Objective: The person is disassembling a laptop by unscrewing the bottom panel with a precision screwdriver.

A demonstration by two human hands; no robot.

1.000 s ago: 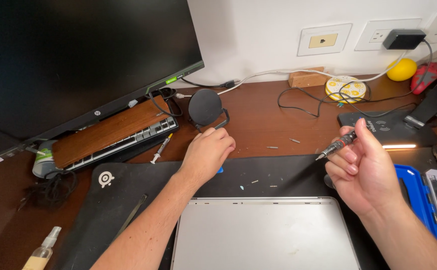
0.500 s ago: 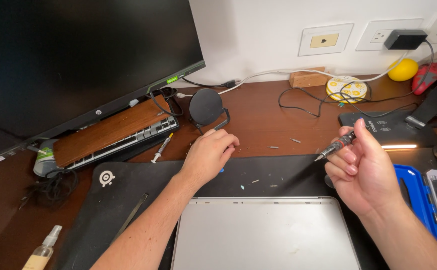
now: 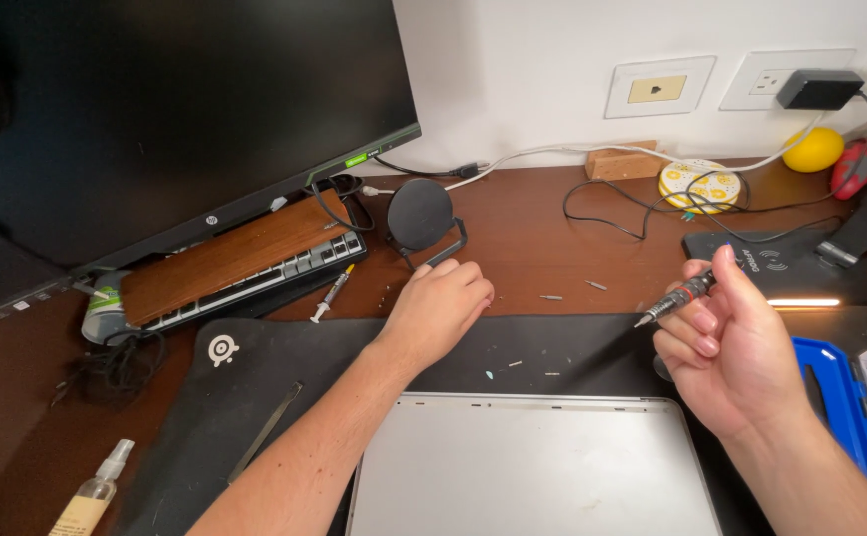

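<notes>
My right hand (image 3: 741, 347) grips a slim black precision screwdriver (image 3: 681, 296) between thumb and fingers, its tip pointing left and down over the black desk mat (image 3: 255, 377). My left hand (image 3: 438, 308) rests knuckles-up at the mat's far edge, fingers curled down onto the wooden desk; anything under them is hidden. A silver laptop (image 3: 533, 467) lies shut on the mat, close to me, between my two forearms. Tiny screws (image 3: 550, 297) lie scattered on the desk and mat between the hands.
A dark monitor (image 3: 175, 109) and a keyboard under a wooden board (image 3: 225, 260) fill the left. A round black stand (image 3: 421, 216), a small syringe (image 3: 332, 294), a spray bottle (image 3: 96, 491), a blue tool case (image 3: 840, 397), a black charging pad (image 3: 781, 263) and cables (image 3: 642, 203) lie around.
My left hand has slid slightly forward and to the right along the mat's far edge. The right hand holds the screwdriver in nearly the same place.
</notes>
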